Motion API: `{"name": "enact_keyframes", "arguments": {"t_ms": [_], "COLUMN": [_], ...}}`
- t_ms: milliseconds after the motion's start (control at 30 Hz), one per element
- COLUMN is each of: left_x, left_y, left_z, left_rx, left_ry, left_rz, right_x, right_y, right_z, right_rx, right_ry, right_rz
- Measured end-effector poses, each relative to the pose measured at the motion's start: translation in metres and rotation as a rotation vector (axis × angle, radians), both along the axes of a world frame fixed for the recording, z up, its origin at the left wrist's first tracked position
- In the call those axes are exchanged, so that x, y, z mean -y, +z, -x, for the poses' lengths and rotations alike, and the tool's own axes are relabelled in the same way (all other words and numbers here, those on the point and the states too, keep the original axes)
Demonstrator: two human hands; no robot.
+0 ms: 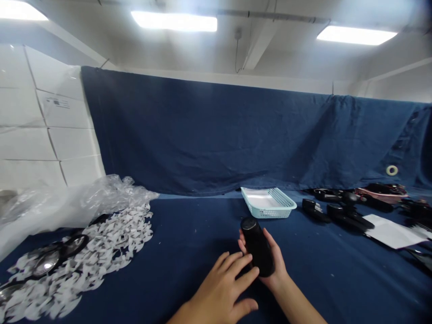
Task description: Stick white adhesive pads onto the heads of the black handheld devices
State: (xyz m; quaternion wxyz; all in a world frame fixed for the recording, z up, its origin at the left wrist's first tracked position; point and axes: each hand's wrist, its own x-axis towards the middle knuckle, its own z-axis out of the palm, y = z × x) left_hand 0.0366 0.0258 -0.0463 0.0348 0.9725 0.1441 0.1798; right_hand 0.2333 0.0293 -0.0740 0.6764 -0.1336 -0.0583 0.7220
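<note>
A black cylinder (257,245), about the size of a small bottle, lies in my right hand (275,265), whose fingers curl under and around it just above the blue table cloth (189,243). My left hand (224,285) rests beside it with fingers stretched out, the fingertips touching the cylinder's near end. Both hands are at the bottom middle of the head view.
A light blue plastic basket (269,203) sits just beyond the hands. Black devices (337,211) and white paper (391,232) lie at the right. At the left are white paper scraps (111,243), clear plastic sheeting (67,202) and round lenses (47,261). A blue cloth (236,135) hangs behind.
</note>
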Motion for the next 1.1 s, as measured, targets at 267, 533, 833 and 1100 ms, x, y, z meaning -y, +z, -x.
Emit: {"name": "enact_keyframes", "arguments": {"t_ms": [267, 533, 833, 1100], "left_x": [0.001, 0.002, -0.001, 0.0], "left_y": [-0.003, -0.002, -0.001, -0.003], "left_z": [-0.003, -0.006, -0.005, -0.002], "left_rx": [0.024, 0.075, 0.097, 0.103], "left_ry": [-0.001, 0.073, 0.21, 0.136], "left_rz": [-0.097, -0.239, -0.255, -0.255], "right_x": [0.005, 0.013, 0.013, 0.013], "right_y": [0.0, 0.01, 0.002, 0.01], "right_z": [0.015, 0.034, 0.046, 0.039], "right_rx": [0.053, 0.104, 0.201, 0.195], "right_ry": [0.125, 0.164, 0.087, 0.086], "right_rz": [0.05, 0.12, 0.164, 0.15]}}
